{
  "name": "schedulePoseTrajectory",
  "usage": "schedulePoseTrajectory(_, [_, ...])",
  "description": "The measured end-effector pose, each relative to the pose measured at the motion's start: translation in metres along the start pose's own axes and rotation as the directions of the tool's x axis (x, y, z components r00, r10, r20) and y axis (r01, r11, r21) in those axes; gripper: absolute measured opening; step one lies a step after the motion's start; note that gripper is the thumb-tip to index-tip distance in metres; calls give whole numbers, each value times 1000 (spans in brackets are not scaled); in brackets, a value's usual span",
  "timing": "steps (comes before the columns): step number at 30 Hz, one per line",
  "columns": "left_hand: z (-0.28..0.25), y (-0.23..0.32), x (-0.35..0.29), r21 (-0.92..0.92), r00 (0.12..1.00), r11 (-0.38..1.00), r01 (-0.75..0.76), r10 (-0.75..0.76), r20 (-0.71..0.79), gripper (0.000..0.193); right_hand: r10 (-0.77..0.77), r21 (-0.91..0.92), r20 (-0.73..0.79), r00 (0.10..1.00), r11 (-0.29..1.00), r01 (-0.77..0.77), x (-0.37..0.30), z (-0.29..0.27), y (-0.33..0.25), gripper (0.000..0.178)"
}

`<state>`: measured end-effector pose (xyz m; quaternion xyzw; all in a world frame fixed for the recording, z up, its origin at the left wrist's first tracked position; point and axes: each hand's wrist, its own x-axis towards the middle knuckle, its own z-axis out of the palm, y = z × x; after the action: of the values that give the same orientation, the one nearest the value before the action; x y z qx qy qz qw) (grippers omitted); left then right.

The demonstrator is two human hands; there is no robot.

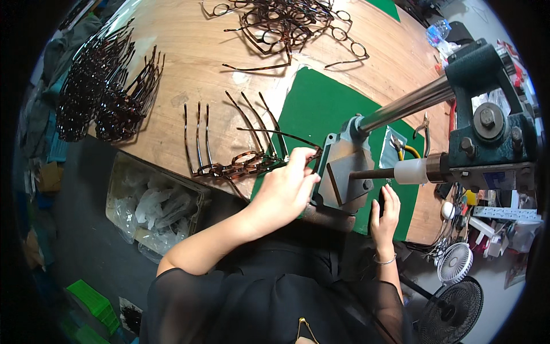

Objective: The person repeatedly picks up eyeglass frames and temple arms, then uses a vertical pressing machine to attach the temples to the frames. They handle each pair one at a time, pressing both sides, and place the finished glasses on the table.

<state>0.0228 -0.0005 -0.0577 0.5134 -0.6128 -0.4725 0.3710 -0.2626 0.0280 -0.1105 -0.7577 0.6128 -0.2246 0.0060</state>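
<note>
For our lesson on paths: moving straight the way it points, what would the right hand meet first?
The right hand would probably meet the thin metal rod first, though depth is unclear and it might pass beneath.

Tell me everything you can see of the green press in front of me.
The press is dark green, seemingly painted metal, with a large bolt on its upper body. A shiny round column links that body to the base. A white, plastic-looking sleeve and slim rod point toward a flat grey plate. It stands on the green mat, between your left hand and right hand; whether either touches it is unclear.
</note>
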Motion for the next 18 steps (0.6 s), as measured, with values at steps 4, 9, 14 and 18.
schedulePoseTrajectory(4, [-15, 0, 5, 550, 953, 787, -278, 299, 54, 21, 18, 2, -19, 1000, 1000, -18, 4, -1, -2, 32])
schedulePoseTrajectory(9, [-23, -37, 24, 855, 854, 358, -375, 492, 168, 21, 11, 21, -47, 999, 1000, -10, 8, 0, 0, 32])
schedulePoseTrajectory(14, [-33, -25, 41, 690, 864, 544, -477, 434, 255, 29, 35, 6, -92, 995, 999, -34, 6, 3, 2, 27])
schedulePoseTrajectory(18, [-61, -4, 132, 650, 885, 715, -258, 445, -138, 22, 23, 14, -102, 994, 1000, -22, 9, 1, 0, 23])
